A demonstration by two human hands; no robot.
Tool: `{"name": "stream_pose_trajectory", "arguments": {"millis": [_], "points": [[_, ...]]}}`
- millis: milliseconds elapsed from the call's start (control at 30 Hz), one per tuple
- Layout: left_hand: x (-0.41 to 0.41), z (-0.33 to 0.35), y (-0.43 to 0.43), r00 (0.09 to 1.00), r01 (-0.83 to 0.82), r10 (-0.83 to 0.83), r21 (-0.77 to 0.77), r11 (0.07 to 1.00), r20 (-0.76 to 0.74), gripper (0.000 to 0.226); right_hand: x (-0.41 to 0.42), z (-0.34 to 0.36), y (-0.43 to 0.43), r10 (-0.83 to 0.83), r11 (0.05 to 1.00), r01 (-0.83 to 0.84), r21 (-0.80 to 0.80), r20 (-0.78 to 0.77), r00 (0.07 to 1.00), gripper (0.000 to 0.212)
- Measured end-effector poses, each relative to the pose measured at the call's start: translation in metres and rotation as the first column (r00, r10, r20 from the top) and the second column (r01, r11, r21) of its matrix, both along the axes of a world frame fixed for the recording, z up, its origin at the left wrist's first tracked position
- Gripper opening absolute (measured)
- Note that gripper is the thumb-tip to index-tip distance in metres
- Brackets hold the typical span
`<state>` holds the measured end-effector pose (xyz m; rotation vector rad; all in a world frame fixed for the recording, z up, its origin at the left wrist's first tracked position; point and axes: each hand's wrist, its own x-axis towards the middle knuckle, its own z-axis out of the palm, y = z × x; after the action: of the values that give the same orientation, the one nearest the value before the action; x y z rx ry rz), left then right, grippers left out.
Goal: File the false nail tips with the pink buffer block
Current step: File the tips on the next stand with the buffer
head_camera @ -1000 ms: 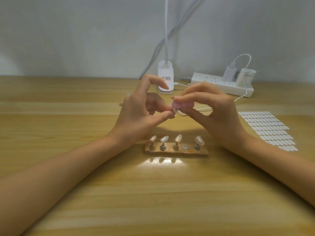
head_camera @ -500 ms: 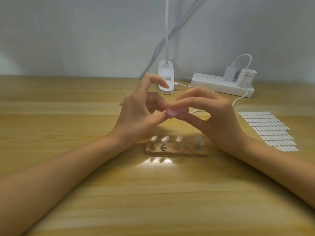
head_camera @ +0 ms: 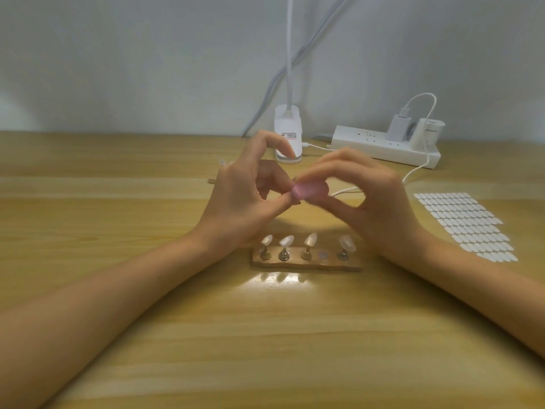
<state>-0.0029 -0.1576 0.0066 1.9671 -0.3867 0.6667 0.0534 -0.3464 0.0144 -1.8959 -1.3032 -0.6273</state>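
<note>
At the back of the wooden tabletop [head_camera: 147, 335] I see a white clip-on lamp base [head_camera: 288, 125] against the grey wall [head_camera: 118, 54], its stem rising out of view. To its right lies a white power strip [head_camera: 377, 144] with a charger [head_camera: 398, 127] plugged in and a white cable [head_camera: 424, 160] trailing forward. A sheet of white oval stickers [head_camera: 466, 225] lies flat further right.

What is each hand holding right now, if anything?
Left hand: closed, thumb and fingertip pinching a small item, too hidden to identify.
Right hand: closed, holding the pink buffer block.
</note>
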Motion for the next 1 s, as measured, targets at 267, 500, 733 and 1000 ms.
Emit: {"name": "stream_pose_trajectory", "arguments": {"millis": [267, 500, 733, 1000], "points": [[-0.001, 0.0, 0.0, 1.0, 0.017, -0.016, -0.011, 1.0, 0.007, 0.04, -0.005, 0.001, 0.001, 0.066, 0.998, -0.065, -0.019, 0.056, 0.996, 0.014], [-0.001, 0.0, 0.001, 1.0, 0.027, -0.028, -0.053, 0.998, -0.006, 0.04, -0.007, 0.003, -0.001, 0.018, 1.0, -0.018, -0.009, 0.047, 0.999, 0.016], [-0.002, 0.0, 0.0, 0.999, 0.033, -0.033, -0.038, 0.999, -0.004, 0.04, -0.009, 0.004, 0.001, 0.021, 1.0, -0.02, -0.02, 0.041, 0.999, 0.015], [-0.001, 0.0, 0.001, 0.999, 0.04, -0.041, -0.066, 0.997, -0.02, 0.043, -0.011, 0.003, 0.004, -0.011, 0.999, 0.014, -0.041, 0.088, 0.996, 0.013]]}}
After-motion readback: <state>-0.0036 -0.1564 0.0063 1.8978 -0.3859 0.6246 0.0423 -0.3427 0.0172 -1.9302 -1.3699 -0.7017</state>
